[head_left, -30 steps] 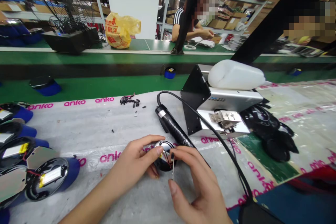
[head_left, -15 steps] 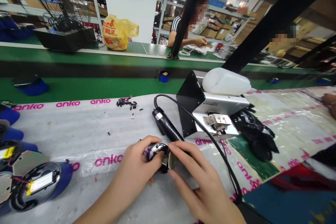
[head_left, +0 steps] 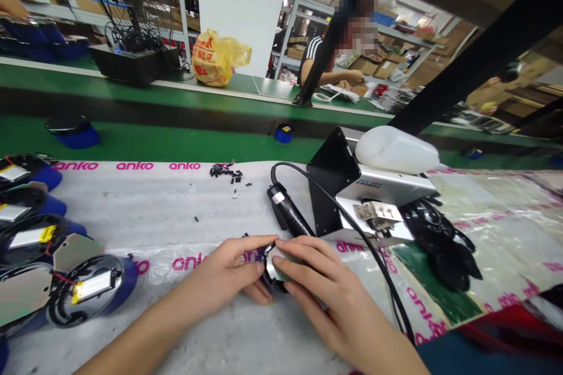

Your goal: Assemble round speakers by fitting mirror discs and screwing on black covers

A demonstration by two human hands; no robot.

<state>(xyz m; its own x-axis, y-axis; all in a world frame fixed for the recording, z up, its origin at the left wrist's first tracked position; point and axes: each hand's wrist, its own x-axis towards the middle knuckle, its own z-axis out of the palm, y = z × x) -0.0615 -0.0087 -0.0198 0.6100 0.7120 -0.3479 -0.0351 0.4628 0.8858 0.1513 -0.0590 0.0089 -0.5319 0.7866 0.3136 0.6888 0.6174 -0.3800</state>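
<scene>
My left hand and my right hand meet over a small round black unit lying on the white foam sheet. The left fingers curl round its left rim. The right fingers press a shiny round cover plate down on top of it. Just behind my hands lies a black corded hand tool, its cable running off to the right past my right wrist.
Several open blue round units with batteries showing lie at the left. A pile of small black parts sits further back. A silver machine with a black bracket stands at the right, black gloves beside it. A person works beyond the green conveyor.
The shiny plate was upright between my right fingers over the open unit; it now lies flat on the unit under those fingers. The view has shifted slightly.
</scene>
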